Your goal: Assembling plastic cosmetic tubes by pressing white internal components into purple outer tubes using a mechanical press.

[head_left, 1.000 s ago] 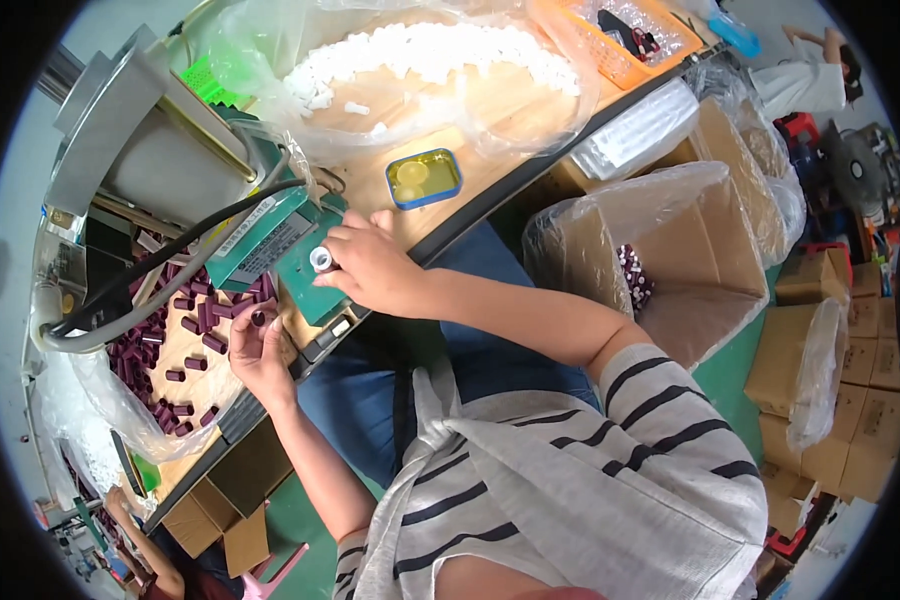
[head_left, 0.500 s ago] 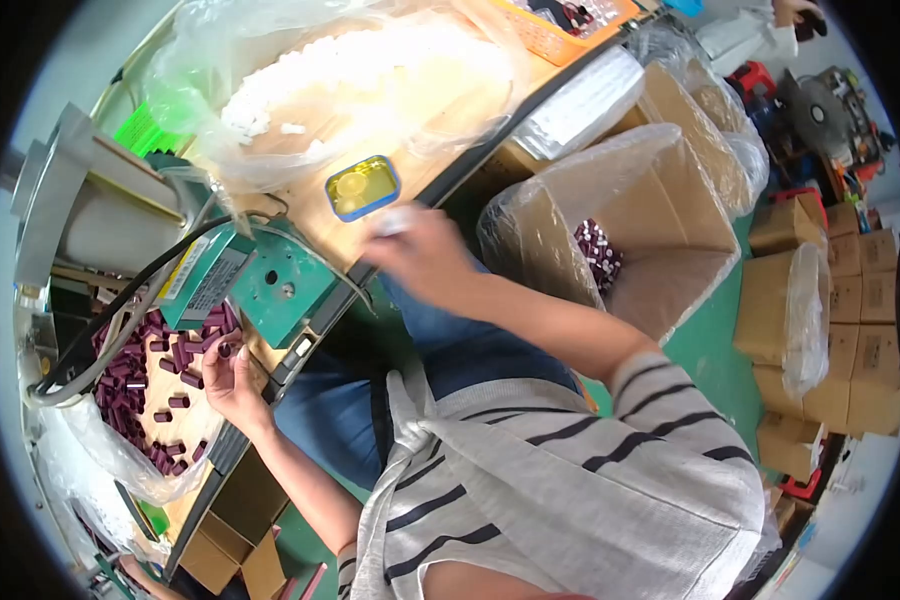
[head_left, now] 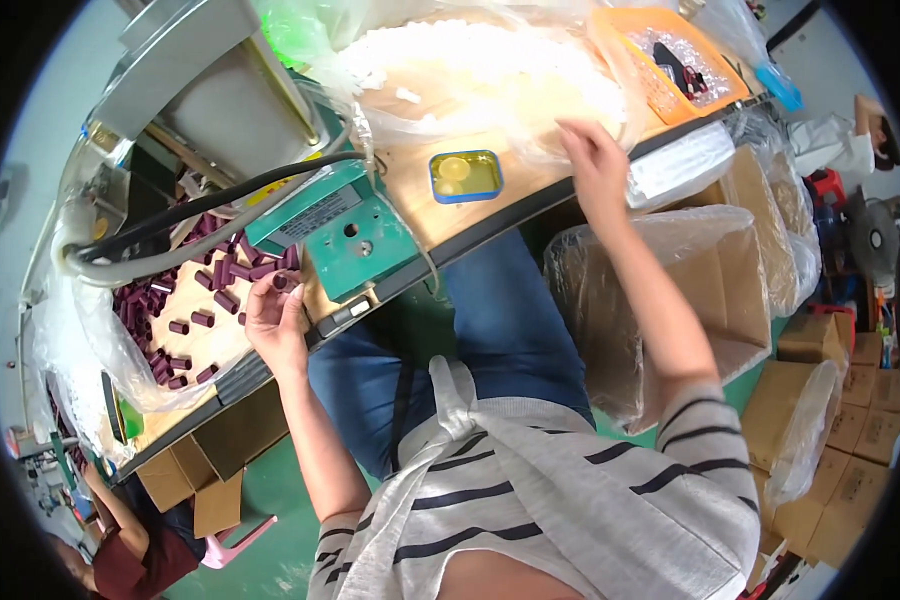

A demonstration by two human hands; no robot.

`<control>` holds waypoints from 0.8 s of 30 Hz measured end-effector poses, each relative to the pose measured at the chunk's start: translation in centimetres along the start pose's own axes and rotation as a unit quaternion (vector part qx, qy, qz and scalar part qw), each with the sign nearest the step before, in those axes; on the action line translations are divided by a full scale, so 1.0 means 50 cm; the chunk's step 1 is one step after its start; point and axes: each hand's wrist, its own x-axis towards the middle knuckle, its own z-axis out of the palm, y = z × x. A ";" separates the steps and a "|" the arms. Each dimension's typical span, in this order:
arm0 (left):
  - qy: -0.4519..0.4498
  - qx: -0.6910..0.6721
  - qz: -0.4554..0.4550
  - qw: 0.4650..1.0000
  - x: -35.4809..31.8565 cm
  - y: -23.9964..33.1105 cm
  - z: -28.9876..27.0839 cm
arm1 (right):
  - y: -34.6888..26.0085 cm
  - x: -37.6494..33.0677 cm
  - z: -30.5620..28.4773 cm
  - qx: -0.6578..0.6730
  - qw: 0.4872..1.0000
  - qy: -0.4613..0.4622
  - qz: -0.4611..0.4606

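Observation:
My left hand (head_left: 276, 322) is closed in a pinch around a dark maroon tube (head_left: 282, 283), held upright with its end showing. It stays beside the green metal block (head_left: 365, 250), which has a round hole and a bolt in its top. Farther right, my right hand (head_left: 598, 180) hangs over the table edge near the heap of white pieces (head_left: 440, 62) on clear plastic. Its fingers stretch out, slightly blurred, and nothing shows in them. Left of the block, many maroon tubes (head_left: 202, 319) lie loose on the table.
A blue-rimmed tin with yellowish contents (head_left: 482, 182) stands on the table (head_left: 410, 190). At the far right sits an orange basket (head_left: 660, 85). A plastic-lined carton (head_left: 670, 300) stands below the edge. Cables (head_left: 150, 235) arch over the tubes. Another person (head_left: 135, 550) is at lower left.
My right hand has moved right and away from the block; the white piece in it earlier no longer shows. My left hand still holds the maroon tube. The whole view has turned.

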 end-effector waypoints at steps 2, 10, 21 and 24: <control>0.000 0.009 -0.008 1.000 0.002 -0.007 -0.002 | 0.057 0.123 0.081 -0.052 0.996 -0.041 -0.053; 0.012 0.023 -0.027 0.999 0.001 0.005 0.006 | 0.139 0.262 0.190 -0.300 0.900 -0.316 0.027; 0.032 0.017 -0.068 0.997 0.001 0.012 0.016 | 0.064 0.177 0.194 -0.332 0.908 -0.218 -0.133; 0.029 0.025 -0.064 0.997 -0.001 0.011 0.012 | 0.100 0.212 0.191 -0.323 0.901 -0.288 -0.021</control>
